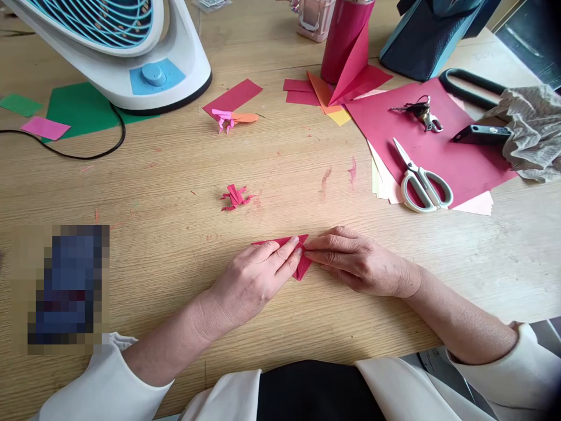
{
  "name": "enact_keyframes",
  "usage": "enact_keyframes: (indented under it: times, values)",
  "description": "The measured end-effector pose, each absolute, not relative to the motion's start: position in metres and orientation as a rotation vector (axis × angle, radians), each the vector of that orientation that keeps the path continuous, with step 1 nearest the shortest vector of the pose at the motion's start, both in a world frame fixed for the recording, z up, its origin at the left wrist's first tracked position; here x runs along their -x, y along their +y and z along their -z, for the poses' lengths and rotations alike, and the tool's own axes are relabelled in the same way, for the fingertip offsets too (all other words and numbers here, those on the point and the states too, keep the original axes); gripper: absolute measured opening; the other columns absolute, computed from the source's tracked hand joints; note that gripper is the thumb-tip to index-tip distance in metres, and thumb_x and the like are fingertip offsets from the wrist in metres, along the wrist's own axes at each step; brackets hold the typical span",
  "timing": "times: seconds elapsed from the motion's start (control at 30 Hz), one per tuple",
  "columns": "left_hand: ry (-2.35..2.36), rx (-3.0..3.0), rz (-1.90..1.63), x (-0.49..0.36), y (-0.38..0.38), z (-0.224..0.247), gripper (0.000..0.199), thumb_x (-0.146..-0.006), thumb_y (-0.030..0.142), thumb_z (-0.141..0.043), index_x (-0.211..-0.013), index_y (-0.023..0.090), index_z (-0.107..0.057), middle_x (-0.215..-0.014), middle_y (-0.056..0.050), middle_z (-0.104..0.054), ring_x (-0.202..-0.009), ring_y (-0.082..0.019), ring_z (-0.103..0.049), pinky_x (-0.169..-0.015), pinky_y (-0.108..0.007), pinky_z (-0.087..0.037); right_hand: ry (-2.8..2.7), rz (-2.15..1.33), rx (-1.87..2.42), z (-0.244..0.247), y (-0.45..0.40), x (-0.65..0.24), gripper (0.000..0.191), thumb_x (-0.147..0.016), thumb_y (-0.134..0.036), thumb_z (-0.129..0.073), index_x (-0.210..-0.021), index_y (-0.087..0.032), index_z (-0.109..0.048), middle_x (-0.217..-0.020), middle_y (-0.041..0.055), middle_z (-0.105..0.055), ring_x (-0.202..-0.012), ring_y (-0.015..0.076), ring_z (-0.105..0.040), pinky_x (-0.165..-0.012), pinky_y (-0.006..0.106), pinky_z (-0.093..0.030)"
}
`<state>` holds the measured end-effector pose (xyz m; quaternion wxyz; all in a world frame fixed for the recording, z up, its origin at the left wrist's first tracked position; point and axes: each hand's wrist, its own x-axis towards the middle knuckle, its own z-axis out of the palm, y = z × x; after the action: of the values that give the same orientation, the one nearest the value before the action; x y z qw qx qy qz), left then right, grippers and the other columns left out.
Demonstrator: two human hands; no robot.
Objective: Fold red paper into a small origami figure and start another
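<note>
A small folded piece of red paper [302,268] lies on the wooden table, its upper edge and lower point showing. My left hand [258,273] rests over its left part, fingers close together and pressing on the paper. From the right, my right hand [359,261] touches the paper's right side with its fingertips, the fingers held together; its thumb is hidden. Just beyond my hands sits a small red folded paper figure [235,197]. Farther back, a pink and orange folded figure [234,118] is beside a red paper strip [239,95].
White-handled scissors [425,188] and keys [421,113] lie on a large red sheet [467,161] at right. A fan [175,64] stands back left, over green paper [81,111]. A red bottle [346,41] stands at the back. A blurred object [70,286] is at left.
</note>
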<state>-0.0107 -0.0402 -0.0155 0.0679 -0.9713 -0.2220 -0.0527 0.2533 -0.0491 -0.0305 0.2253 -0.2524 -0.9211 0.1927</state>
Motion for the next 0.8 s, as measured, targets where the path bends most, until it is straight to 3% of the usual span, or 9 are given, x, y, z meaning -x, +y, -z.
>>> enact_keyframes:
  times: [0.2, 0.4, 0.8]
  values:
    - [-0.692, 2.932, 0.174, 0.0093, -0.0414, 0.012, 0.044, -0.094, 0.006, -0.045, -0.136, 0.01, -0.056, -0.14, -0.008, -0.061, -0.104, -0.02, -0.06, -0.088, -0.035, -0.055, -2.599, -0.462, 0.695, 0.0317, -0.0508, -0.2542, 0.04, -0.097, -0.009, -0.048, -0.137, -0.007, -0.055, -0.137, 0.0193, -0.06, -0.125, 0.0293, -0.054, -0.098, 0.047, -0.052]
    - [-0.712, 2.933, 0.179, 0.0101, -0.0426, 0.0142, 0.046, -0.095, 0.006, -0.046, -0.139, 0.014, -0.055, -0.142, -0.005, -0.06, -0.104, -0.02, -0.059, -0.088, -0.035, -0.056, -2.62, -0.419, 0.707, 0.0315, -0.0524, -0.2552, 0.037, -0.098, -0.012, -0.048, -0.133, -0.007, -0.058, -0.135, 0.0188, -0.061, -0.115, 0.0272, -0.058, -0.094, 0.045, -0.052]
    - [-0.687, 2.945, 0.197, 0.0107, -0.0427, 0.0123, 0.041, -0.098, 0.012, -0.046, -0.137, 0.016, -0.056, -0.138, -0.005, -0.062, -0.106, -0.02, -0.059, -0.091, -0.036, -0.054, -2.529, -0.49, 0.694, 0.0238, -0.0526, -0.255, 0.02, -0.096, -0.014, -0.053, -0.108, -0.011, -0.069, -0.105, 0.0138, -0.072, -0.094, 0.0213, -0.063, -0.082, 0.037, -0.052]
